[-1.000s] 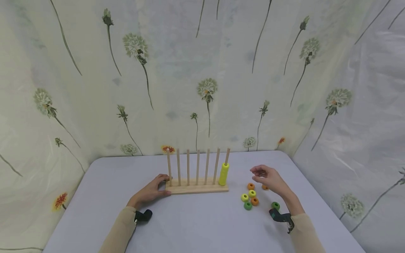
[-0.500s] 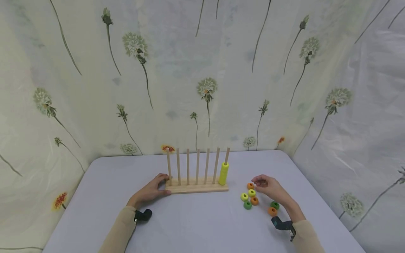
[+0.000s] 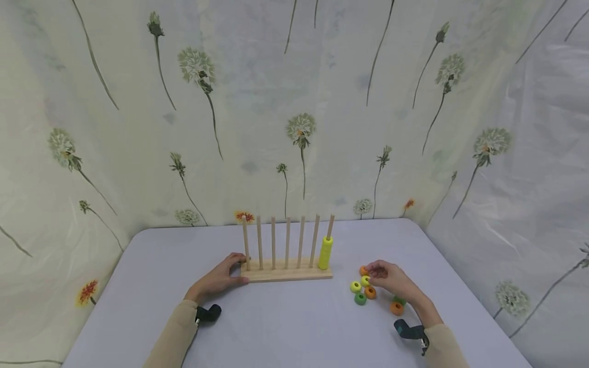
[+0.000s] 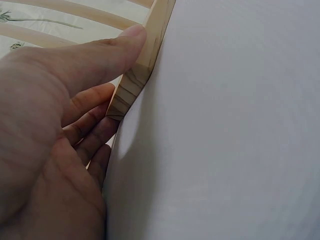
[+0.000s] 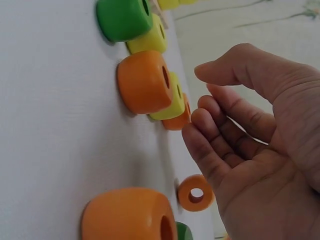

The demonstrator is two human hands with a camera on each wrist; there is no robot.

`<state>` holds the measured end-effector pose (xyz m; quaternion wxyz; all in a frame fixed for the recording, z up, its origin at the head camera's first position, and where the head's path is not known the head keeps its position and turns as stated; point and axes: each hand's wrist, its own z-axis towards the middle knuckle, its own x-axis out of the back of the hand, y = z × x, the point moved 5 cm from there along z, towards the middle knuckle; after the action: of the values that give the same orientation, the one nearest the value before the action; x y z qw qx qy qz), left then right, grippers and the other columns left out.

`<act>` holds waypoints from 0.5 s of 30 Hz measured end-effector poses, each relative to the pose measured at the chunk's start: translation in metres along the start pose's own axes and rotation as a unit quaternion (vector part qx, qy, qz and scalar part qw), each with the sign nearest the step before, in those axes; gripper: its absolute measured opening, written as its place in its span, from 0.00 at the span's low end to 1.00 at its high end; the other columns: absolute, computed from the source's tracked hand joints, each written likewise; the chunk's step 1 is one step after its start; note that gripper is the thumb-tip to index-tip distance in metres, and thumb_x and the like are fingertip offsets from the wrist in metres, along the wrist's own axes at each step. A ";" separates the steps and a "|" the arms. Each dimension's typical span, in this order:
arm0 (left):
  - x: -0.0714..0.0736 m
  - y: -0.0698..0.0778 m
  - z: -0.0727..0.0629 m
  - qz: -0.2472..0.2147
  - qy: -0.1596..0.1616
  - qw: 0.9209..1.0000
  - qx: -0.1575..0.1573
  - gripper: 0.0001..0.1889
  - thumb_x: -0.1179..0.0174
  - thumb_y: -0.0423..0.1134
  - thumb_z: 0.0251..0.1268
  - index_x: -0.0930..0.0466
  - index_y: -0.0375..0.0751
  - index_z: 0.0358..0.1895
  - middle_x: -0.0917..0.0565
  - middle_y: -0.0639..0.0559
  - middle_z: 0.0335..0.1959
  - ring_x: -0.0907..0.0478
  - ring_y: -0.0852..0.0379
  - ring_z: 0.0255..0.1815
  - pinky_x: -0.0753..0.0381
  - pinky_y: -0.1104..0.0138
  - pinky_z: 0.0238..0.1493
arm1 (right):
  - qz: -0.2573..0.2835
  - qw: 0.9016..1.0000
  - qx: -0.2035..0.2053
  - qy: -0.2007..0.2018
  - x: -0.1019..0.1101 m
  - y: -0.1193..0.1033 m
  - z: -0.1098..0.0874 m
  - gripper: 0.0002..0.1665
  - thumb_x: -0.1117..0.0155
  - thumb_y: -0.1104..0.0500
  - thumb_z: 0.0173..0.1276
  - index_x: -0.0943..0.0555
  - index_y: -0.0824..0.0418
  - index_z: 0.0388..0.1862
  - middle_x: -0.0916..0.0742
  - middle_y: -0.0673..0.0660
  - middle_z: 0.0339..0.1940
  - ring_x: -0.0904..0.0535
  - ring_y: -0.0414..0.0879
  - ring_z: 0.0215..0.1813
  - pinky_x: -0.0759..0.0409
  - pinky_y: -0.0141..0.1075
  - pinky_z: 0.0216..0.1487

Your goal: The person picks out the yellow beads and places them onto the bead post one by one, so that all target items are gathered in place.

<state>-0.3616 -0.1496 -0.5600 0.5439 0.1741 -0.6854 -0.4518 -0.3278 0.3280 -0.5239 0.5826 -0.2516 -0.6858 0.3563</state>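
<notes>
My left hand (image 3: 220, 276) grips the left end of a wooden peg rack (image 3: 290, 276), thumb on the front edge and fingers behind. The wood's end between thumb and fingers shows in the left wrist view. On the rack's rightmost peg sits a stack of yellow beads (image 3: 325, 254); the other pegs are bare. Over the loose beads hovers my right hand (image 3: 392, 278), thumb and bent fingers apart with nothing between them. Closest to its fingertips are a yellow bead (image 3: 365, 281) and an orange bead (image 3: 363, 270), both partly hidden in the head view.
Nearby on the white table (image 3: 276, 327) lie another yellow bead (image 3: 356, 286), another orange bead (image 3: 370, 292) and a green bead (image 3: 360, 299). An orange bead (image 3: 397, 308) and a partly covered green bead (image 3: 401, 300) lie under the right wrist. Floral cloth (image 3: 257, 128) hangs behind.
My right hand has come down from above the beads and drawn slightly nearer, its fingertips now by the yellow bead. My left hand and the rack have stayed in place.
</notes>
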 end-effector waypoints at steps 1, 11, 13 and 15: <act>0.000 0.000 0.000 -0.002 -0.001 1.000 0.002 0.39 0.31 0.54 0.55 0.33 0.40 0.67 0.37 0.47 0.71 0.47 0.43 0.76 0.49 0.46 0.75 | -0.002 1.000 -0.001 -0.001 -0.001 0.001 0.000 0.20 0.33 0.61 0.64 0.24 0.66 0.53 0.18 0.59 0.47 0.23 0.47 0.45 0.20 0.31 0.42; 0.000 0.001 -0.001 -0.004 -0.001 1.000 -0.002 0.39 0.31 0.54 0.55 0.33 0.39 0.67 0.37 0.47 0.71 0.47 0.42 0.76 0.49 0.46 0.75 | -0.009 1.000 -0.028 0.006 -0.010 0.005 0.003 0.22 0.30 0.60 0.60 0.24 0.64 0.52 0.17 0.57 0.48 0.21 0.47 0.48 0.20 0.34 0.44; 0.000 0.001 -0.001 -0.004 -0.001 1.000 -0.001 0.39 0.31 0.54 0.55 0.33 0.39 0.67 0.37 0.47 0.71 0.47 0.43 0.76 0.49 0.46 0.75 | -0.009 1.000 -0.026 0.007 -0.011 0.005 0.003 0.22 0.30 0.60 0.60 0.24 0.64 0.52 0.17 0.57 0.48 0.21 0.48 0.48 0.20 0.34 0.44; 0.000 0.001 -0.001 -0.003 -0.001 1.000 -0.001 0.39 0.31 0.54 0.55 0.32 0.40 0.67 0.37 0.47 0.71 0.47 0.43 0.76 0.49 0.46 0.75 | -0.010 1.000 -0.028 0.009 -0.011 0.005 0.003 0.22 0.30 0.60 0.61 0.24 0.64 0.52 0.17 0.57 0.48 0.21 0.47 0.49 0.20 0.34 0.45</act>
<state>-0.3609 -0.1497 -0.5590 0.5422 0.1755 -0.6847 -0.4543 -0.3288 0.3217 -0.5349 0.5852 -0.2641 -0.6928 0.3283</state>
